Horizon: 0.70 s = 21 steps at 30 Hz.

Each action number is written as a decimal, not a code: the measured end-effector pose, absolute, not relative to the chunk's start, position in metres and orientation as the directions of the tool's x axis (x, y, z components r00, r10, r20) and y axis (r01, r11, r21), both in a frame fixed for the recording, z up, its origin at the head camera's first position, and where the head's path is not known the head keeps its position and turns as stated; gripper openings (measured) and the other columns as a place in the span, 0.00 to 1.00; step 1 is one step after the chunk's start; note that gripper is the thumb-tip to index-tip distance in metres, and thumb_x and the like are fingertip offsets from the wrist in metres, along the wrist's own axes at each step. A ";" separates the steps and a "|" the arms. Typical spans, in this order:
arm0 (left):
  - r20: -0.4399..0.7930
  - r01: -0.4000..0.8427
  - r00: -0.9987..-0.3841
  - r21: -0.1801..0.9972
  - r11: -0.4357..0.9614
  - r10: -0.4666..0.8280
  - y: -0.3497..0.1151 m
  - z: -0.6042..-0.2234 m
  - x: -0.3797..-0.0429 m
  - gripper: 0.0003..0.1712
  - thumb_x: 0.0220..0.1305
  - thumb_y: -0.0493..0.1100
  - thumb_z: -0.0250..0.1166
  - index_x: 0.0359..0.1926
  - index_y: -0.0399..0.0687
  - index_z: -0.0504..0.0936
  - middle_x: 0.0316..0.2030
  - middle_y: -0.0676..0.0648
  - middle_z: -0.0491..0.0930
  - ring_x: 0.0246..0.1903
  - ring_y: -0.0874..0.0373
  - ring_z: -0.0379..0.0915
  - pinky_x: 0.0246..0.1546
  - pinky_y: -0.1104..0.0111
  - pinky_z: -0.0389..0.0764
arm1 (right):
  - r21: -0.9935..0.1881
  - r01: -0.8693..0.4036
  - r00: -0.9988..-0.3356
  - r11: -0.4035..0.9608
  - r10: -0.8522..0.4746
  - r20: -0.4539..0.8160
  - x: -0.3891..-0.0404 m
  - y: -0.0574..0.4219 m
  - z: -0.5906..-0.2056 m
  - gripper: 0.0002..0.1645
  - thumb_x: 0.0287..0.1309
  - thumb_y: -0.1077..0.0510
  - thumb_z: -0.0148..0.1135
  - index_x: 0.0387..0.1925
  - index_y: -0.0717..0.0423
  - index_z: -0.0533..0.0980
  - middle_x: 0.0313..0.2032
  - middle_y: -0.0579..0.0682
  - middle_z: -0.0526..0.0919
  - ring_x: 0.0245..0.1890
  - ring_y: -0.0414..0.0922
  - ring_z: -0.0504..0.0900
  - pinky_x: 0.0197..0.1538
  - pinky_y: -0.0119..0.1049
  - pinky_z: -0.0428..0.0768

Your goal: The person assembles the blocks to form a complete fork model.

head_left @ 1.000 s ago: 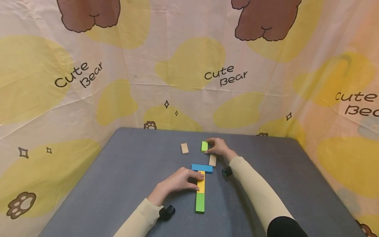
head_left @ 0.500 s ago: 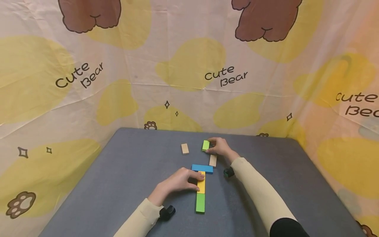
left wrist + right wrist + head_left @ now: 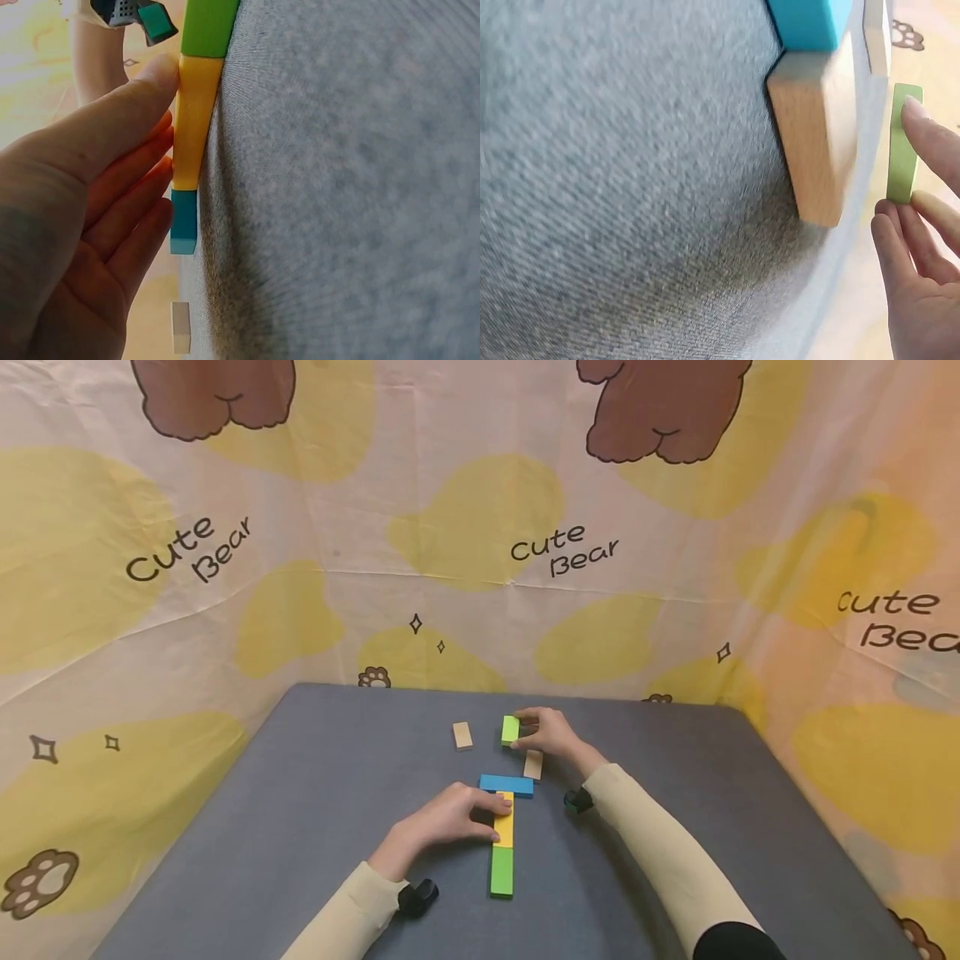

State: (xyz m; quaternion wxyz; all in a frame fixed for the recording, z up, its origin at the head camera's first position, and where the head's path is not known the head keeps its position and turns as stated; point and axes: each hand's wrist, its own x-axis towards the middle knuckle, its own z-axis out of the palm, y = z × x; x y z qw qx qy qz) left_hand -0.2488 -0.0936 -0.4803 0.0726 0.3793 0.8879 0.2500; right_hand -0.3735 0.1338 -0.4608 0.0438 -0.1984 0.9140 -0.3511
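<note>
My right hand (image 3: pixel 551 732) pinches a small light green block (image 3: pixel 510 731) between thumb and fingertips at the far part of the table. In the right wrist view, that light green block (image 3: pixel 904 157) shows edge-on, thumb at one end and fingers at the other. Thumb and fingertips of my left hand (image 3: pixel 442 817) rest on a yellow block (image 3: pixel 504 827). A green block (image 3: pixel 502 872) adjoins its near end. Across its far end lies a blue block (image 3: pixel 498 785), forming a T. One plain wooden block (image 3: pixel 533 765) meets the blue block's right end.
Another plain wooden block (image 3: pixel 462 736) lies by itself left of the light green one. Everything is on a grey cloth-covered table (image 3: pixel 337 777). A patterned curtain (image 3: pixel 450 527) hangs behind and along both sides.
The light green block shifts slightly right, then slightly left, in my right hand. My left hand stays on the yellow block. The head view has turned a little.
</note>
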 end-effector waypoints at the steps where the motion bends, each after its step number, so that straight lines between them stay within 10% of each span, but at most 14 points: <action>1: 0.062 0.637 -0.702 0.499 0.587 0.710 -0.094 -0.480 -0.249 0.26 0.55 0.55 0.71 0.56 0.62 0.81 0.54 0.63 0.81 0.59 0.67 0.76 0.61 0.65 0.76 | -0.658 -0.337 -0.916 0.673 -0.397 0.064 -0.373 0.133 -0.461 0.40 0.47 0.51 0.75 0.62 0.56 0.72 0.60 0.57 0.78 0.59 0.54 0.80 0.59 0.46 0.80; 21: 0.070 0.645 -0.696 0.499 0.579 0.715 -0.094 -0.479 -0.249 0.26 0.55 0.54 0.71 0.56 0.60 0.81 0.56 0.61 0.81 0.59 0.65 0.76 0.61 0.64 0.77 | -0.653 -0.390 -0.899 0.649 -0.421 0.118 -0.351 0.124 -0.458 0.39 0.46 0.51 0.76 0.61 0.54 0.73 0.60 0.55 0.78 0.60 0.53 0.78 0.59 0.42 0.80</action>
